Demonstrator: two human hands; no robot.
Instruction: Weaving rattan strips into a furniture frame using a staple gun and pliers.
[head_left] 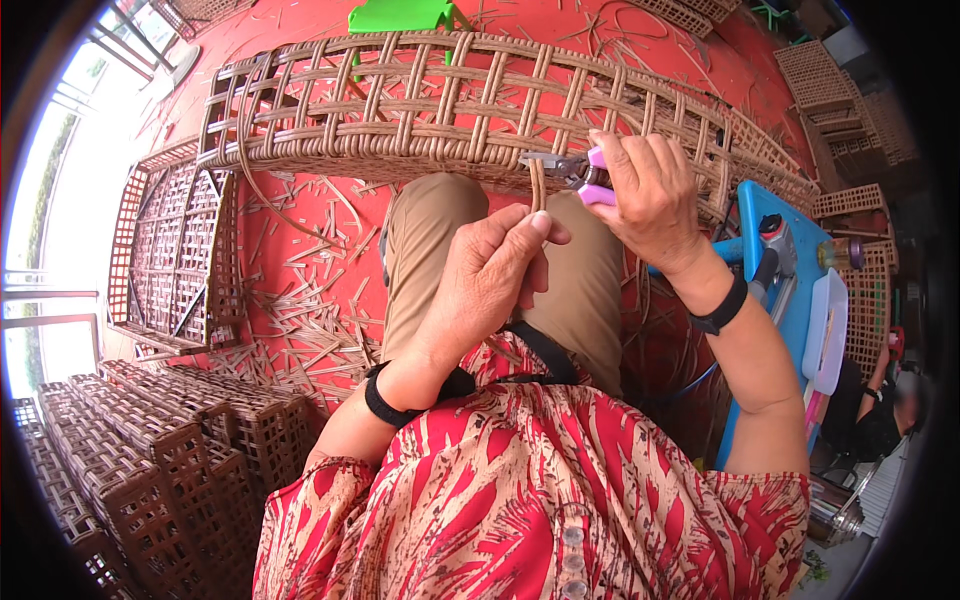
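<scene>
A long woven rattan frame (pixel 400 105) lies across my knees, its rim toward me. My left hand (pixel 490 275) pinches a thin rattan strand (pixel 538 185) that hangs from the frame's rim. My right hand (pixel 650 190) grips pink-handled cutters (pixel 585 175), whose jaws point left at the strand just below the rim. Both wrists wear black bands.
Cut rattan scraps litter the red floor (pixel 310 280). A flat woven panel (pixel 175 250) lies to the left, and stacked woven boxes (pixel 150 450) stand at lower left. A blue stool (pixel 775 260) with tools is at my right. A green stool (pixel 400 15) sits beyond the frame.
</scene>
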